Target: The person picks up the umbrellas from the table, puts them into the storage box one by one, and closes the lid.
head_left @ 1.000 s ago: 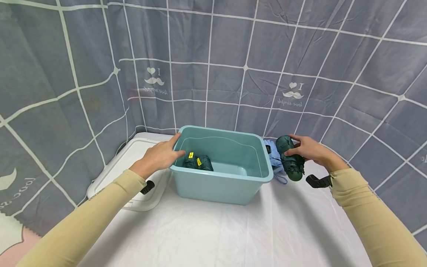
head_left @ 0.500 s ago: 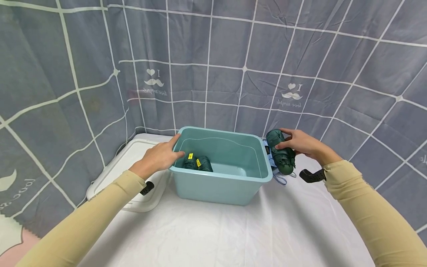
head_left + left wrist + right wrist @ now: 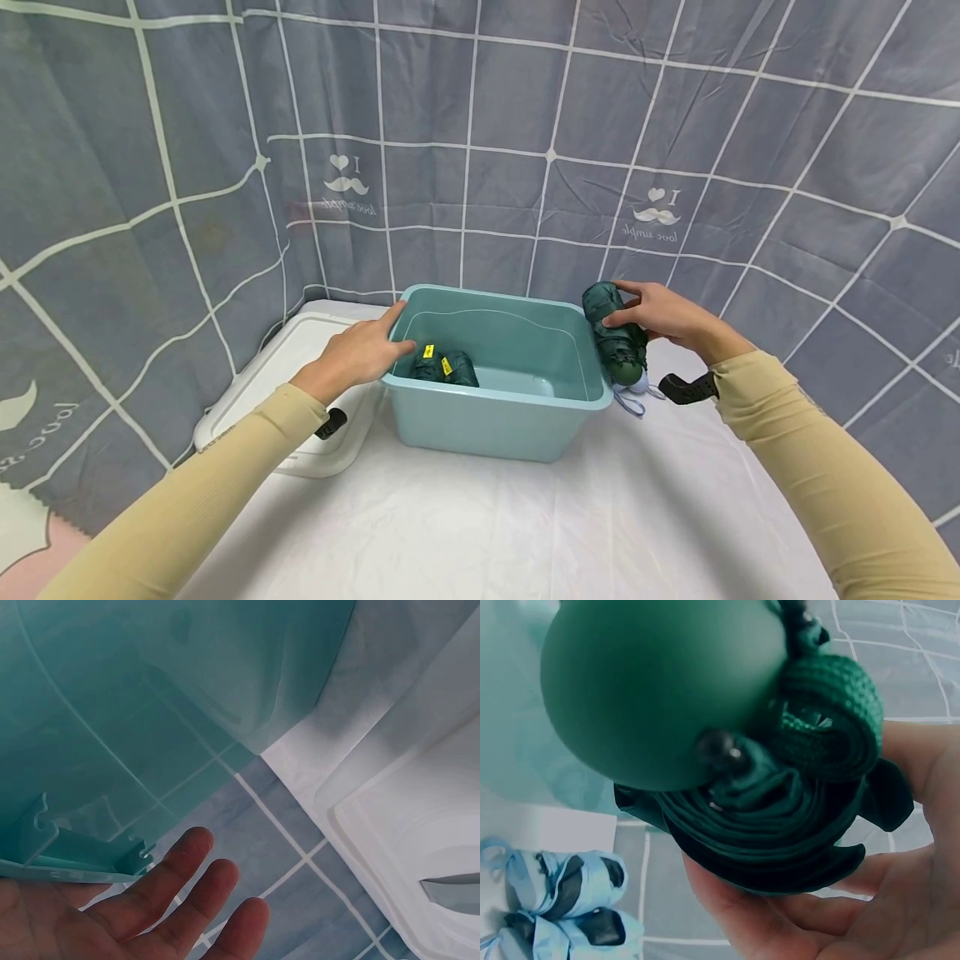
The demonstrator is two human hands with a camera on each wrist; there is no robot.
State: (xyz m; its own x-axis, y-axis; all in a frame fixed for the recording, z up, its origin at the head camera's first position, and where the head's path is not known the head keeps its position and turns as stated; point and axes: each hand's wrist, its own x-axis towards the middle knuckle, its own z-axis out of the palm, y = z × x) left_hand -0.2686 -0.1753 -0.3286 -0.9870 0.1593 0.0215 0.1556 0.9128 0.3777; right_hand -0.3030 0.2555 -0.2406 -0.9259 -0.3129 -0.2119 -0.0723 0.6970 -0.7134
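Observation:
My right hand [image 3: 660,315] holds a dark green folded umbrella [image 3: 613,337], thumb across its near side. It overlaps the right rim of a teal storage bin [image 3: 480,425]. In the right wrist view, the umbrella's rounded handle end [image 3: 660,690] and rolled wrist strap [image 3: 840,712] face the camera, and fingers curl under the fabric. My left hand [image 3: 360,350] grips the bin's left rim, thumb over the inside; the left wrist view shows extended fingers [image 3: 176,874] outside the wall. Inside the bin's left end lie two dark green folded umbrellas [image 3: 459,368] with yellow tags.
Light blue folded umbrellas [image 3: 574,885] lie on the white cloth right of the bin, mostly hidden in the head view behind the held one. A white lid [image 3: 315,454] lies to the left. Grey gridded curtains [image 3: 510,167] hang behind and at the sides.
My right hand has carried the green umbrella leftward and slightly up, from beside the blue umbrellas to the bin's right rim. My left hand stays at the left rim.

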